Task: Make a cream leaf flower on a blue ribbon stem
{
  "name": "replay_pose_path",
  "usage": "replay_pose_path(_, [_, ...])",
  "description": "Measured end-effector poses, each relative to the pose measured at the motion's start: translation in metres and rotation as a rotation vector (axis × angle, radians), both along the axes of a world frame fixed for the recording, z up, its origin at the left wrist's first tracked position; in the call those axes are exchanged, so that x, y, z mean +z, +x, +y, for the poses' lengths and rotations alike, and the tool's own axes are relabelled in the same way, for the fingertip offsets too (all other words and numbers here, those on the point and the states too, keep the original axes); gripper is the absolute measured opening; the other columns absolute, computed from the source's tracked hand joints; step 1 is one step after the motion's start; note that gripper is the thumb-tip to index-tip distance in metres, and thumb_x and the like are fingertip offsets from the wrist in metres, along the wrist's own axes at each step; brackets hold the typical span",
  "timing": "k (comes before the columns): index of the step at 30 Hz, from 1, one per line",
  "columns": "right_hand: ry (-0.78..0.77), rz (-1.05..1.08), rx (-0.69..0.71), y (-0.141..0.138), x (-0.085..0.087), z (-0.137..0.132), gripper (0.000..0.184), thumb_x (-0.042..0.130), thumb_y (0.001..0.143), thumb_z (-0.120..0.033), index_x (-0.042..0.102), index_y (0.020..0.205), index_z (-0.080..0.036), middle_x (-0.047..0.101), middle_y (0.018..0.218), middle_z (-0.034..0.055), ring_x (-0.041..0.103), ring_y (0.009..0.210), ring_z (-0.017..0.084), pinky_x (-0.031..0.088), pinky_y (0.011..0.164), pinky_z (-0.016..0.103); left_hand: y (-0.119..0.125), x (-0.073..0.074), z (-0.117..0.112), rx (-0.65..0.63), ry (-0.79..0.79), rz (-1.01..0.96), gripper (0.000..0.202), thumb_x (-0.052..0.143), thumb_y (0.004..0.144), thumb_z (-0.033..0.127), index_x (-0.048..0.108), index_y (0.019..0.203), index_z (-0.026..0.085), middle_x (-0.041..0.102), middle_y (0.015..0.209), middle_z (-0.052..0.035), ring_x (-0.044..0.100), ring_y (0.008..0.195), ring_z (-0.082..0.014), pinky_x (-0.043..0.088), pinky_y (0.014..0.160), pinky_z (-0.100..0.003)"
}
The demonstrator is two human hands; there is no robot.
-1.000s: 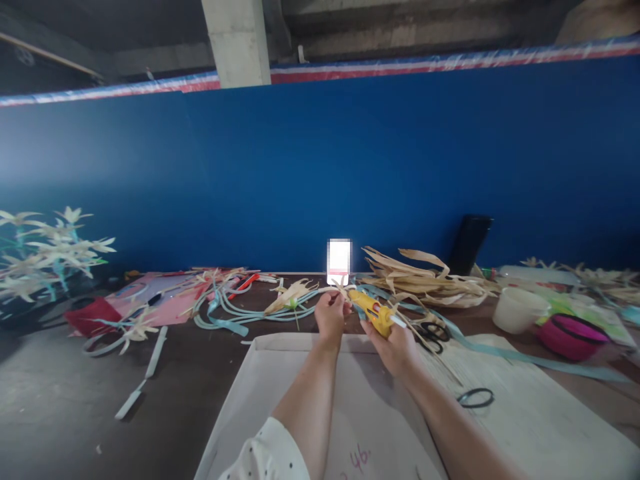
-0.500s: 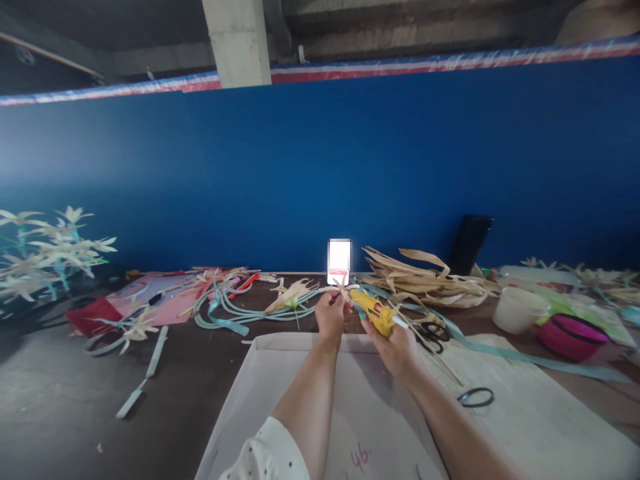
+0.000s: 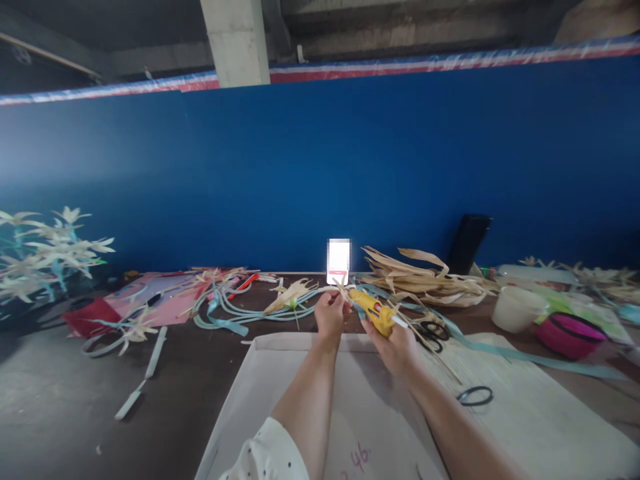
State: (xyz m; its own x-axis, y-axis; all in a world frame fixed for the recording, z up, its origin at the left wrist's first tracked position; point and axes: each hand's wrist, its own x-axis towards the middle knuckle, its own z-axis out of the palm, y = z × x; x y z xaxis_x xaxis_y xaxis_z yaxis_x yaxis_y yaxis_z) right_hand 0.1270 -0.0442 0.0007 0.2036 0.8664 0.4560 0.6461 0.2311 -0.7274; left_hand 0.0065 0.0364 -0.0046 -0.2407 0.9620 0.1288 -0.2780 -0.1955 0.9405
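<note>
My right hand (image 3: 395, 345) is closed around a yellow glue gun (image 3: 371, 309), its nozzle pointing up and left. Just left of the nozzle, my left hand (image 3: 331, 316) pinches a small dried-husk flower piece (image 3: 343, 289) between its fingertips. Both hands hover over the far edge of a pale cardboard sheet (image 3: 280, 393) on the dark table. The glue gun's tip sits right at the husk piece.
A heap of dried husks (image 3: 425, 277) lies behind the hands, black scissors (image 3: 431, 333) to the right. A white cup (image 3: 517, 308) and pink bowl (image 3: 570, 335) stand far right. Light-blue ribbons (image 3: 225, 310) and husk flowers (image 3: 50, 250) spread left. A blue wall backs the table.
</note>
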Motion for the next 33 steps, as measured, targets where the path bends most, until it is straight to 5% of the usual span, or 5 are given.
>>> replay_pose_path(33, [-0.027,-0.013,0.046,0.0023,-0.0033,0.0022,0.038,0.051,0.080,-0.049,0.066,0.097,-0.018,0.070,0.082,0.0081,0.064,0.080,0.024,0.048,0.071,0.031,-0.0017,0.0048,-0.0030,-0.023,-0.016,-0.010,0.020,0.065,0.069,0.033,0.059,0.072,0.014,0.060,0.053,-0.0004,0.056,0.048,-0.0118,0.046,0.049,-0.022])
